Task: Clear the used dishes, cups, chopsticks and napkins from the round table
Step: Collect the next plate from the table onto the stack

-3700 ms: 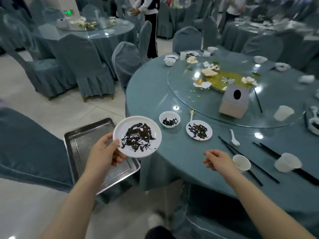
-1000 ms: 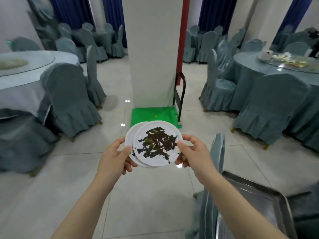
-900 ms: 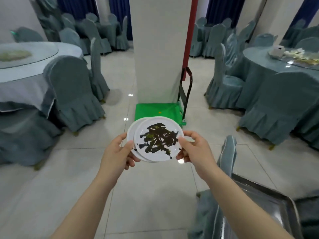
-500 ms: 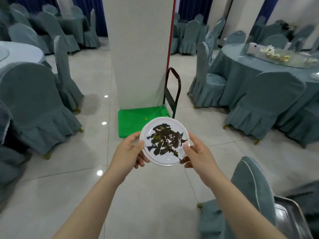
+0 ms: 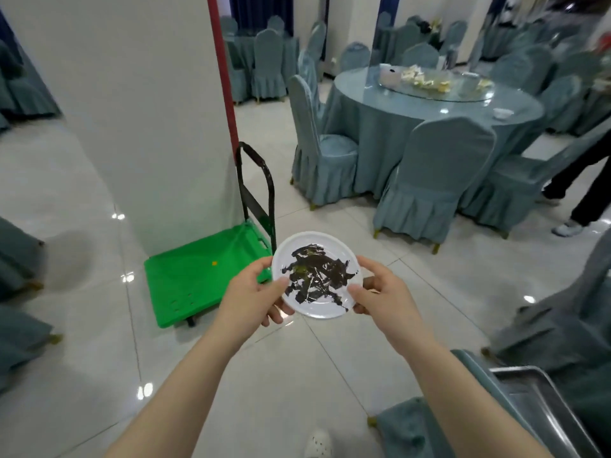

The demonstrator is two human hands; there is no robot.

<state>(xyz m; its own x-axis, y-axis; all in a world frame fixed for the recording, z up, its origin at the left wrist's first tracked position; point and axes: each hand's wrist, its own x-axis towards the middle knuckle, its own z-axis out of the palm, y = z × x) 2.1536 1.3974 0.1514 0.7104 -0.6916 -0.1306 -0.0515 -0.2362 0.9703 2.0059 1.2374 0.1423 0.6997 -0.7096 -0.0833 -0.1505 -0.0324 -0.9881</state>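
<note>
Both hands hold a stack of small white plates [image 5: 334,249] in front of me above the tiled floor. The top plate is smeared with dark leftover scraps. My left hand [image 5: 253,295] grips the left rim, thumb on top. My right hand [image 5: 383,289] grips the right rim. Only the top plate shows; any plate beneath it is hidden. The round table I am clearing is out of view.
A metal tray [image 5: 545,408] lies on a covered chair at bottom right. A green platform trolley [image 5: 198,272] stands against a white pillar [image 5: 139,104]. Another round table [image 5: 429,104] with covered chairs is at back right. A person's legs [image 5: 582,190] stand at the right edge.
My view has swung right and the trolley and pillar have shifted left. The two offset plates now sit squarely stacked. Both hands keep their grip.
</note>
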